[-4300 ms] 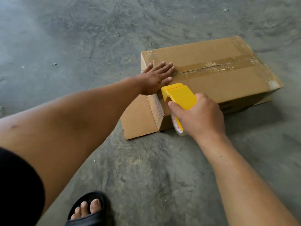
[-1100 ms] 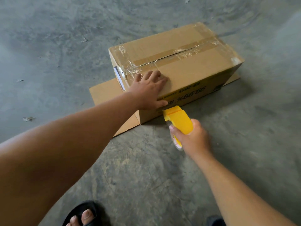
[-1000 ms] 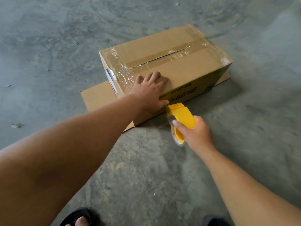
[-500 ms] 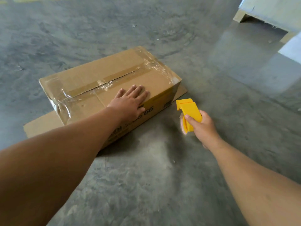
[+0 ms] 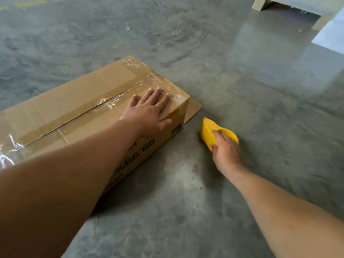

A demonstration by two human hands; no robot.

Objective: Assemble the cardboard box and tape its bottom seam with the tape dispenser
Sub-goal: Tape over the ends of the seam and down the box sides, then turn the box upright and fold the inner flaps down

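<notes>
The brown cardboard box (image 5: 74, 101) lies on the concrete floor with its taped seam facing up; clear tape runs along the seam and wraps over both ends. My left hand (image 5: 149, 110) lies flat with straight fingers on the box top near its right end, thumb over the front edge. The yellow tape dispenser (image 5: 214, 132) sits low on the floor just right of the box's corner. My right hand (image 5: 226, 151) holds it from behind, fingers curled over its top.
A loose flap (image 5: 193, 108) of the box sticks out flat on the floor at its right end. A pale raised platform or pallet (image 5: 290, 6) stands at the far right. Grey concrete floor (image 5: 260, 90) surrounds the box.
My left hand slid right along the box top to its right end. My right hand carried the dispenser away from the box and lowered it to the floor. The view swung right.
</notes>
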